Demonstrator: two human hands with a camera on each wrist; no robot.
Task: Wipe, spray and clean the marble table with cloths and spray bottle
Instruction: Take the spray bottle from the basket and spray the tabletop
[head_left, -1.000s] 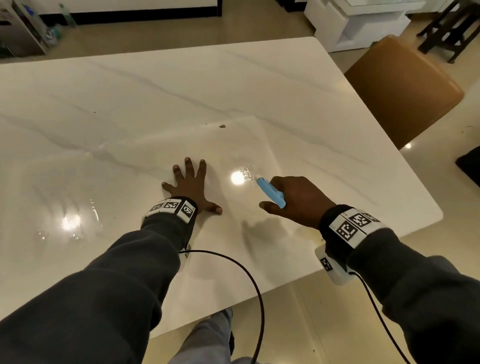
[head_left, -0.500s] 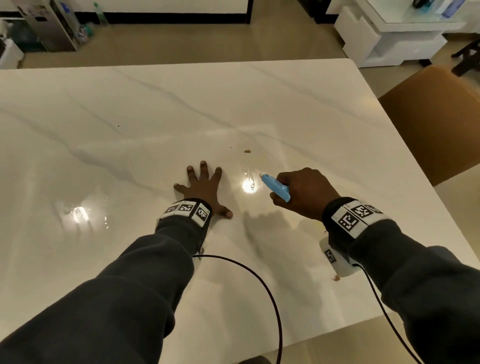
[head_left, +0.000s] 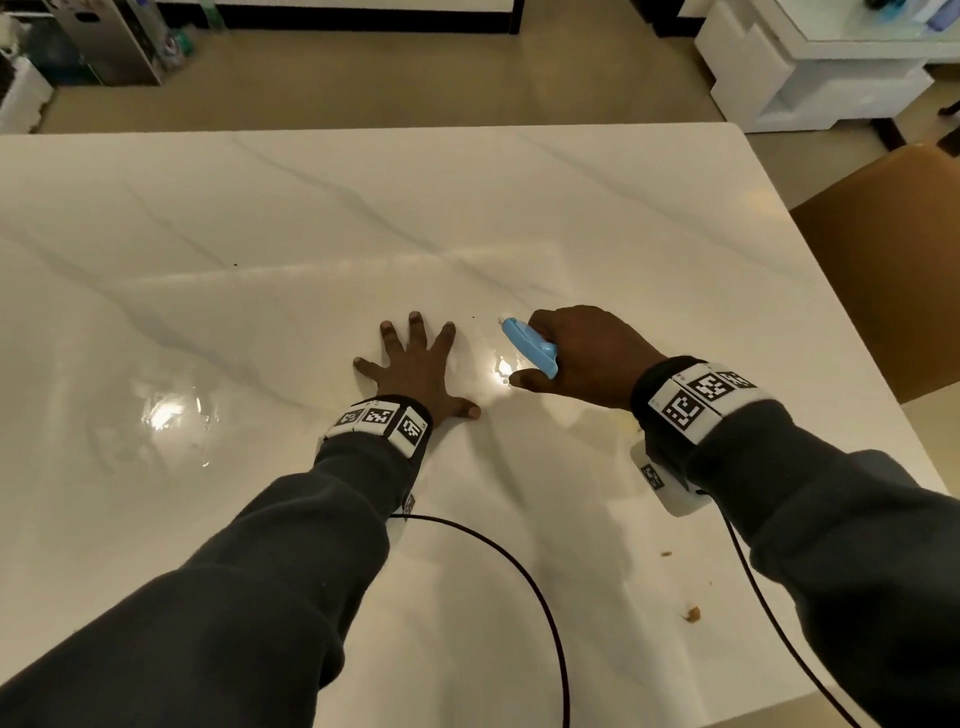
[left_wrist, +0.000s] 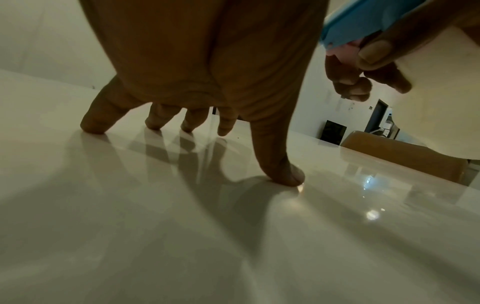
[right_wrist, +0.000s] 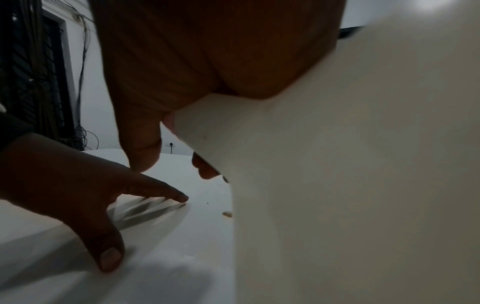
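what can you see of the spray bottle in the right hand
The spray bottle has a light blue plastic trigger head with its nozzle pointing forward and left over the marble table. Its pale, off-white body fills the right wrist view. The right hand grips it by the neck, held above the table, not resting on it.

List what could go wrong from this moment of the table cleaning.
1. The right hand holds the spray bottle with its nozzle close beside the bare left hand spread on the marble table; spray may well hit the skin.
2. The left fingertips bear on glossy, wet-looking marble and could slip.
3. Crumbs near the front edge may be missed.
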